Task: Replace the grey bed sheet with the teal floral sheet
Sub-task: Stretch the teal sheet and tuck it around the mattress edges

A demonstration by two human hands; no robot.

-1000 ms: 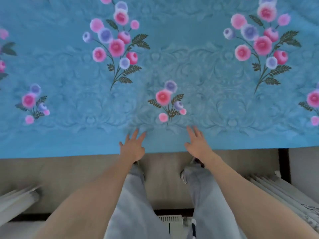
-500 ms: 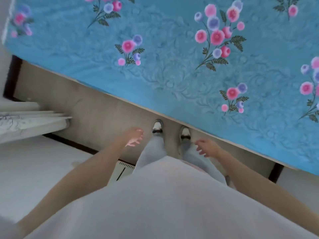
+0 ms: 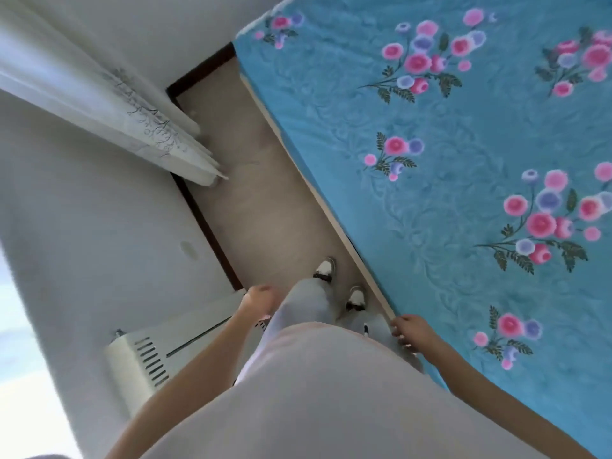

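Note:
The teal floral sheet (image 3: 457, 134) lies spread flat over the bed and fills the right side of the view, its edge running diagonally along the floor strip. No grey sheet is in view. My left hand (image 3: 257, 299) hangs beside my leg with loosely curled fingers and holds nothing. My right hand (image 3: 408, 330) hangs at the bed's edge, fingers loosely curled, holding nothing; whether it touches the sheet I cannot tell.
I stand on a narrow beige floor strip (image 3: 261, 207) between the bed and a white wall (image 3: 82, 226). A white curtain (image 3: 126, 107) hangs at the upper left. A white radiator (image 3: 155, 352) sits by my left leg.
Both hands have lifted off the sheet's edge and dropped to my sides. The view has swung to the left, so the bed now lies on my right and the wall and curtain appear.

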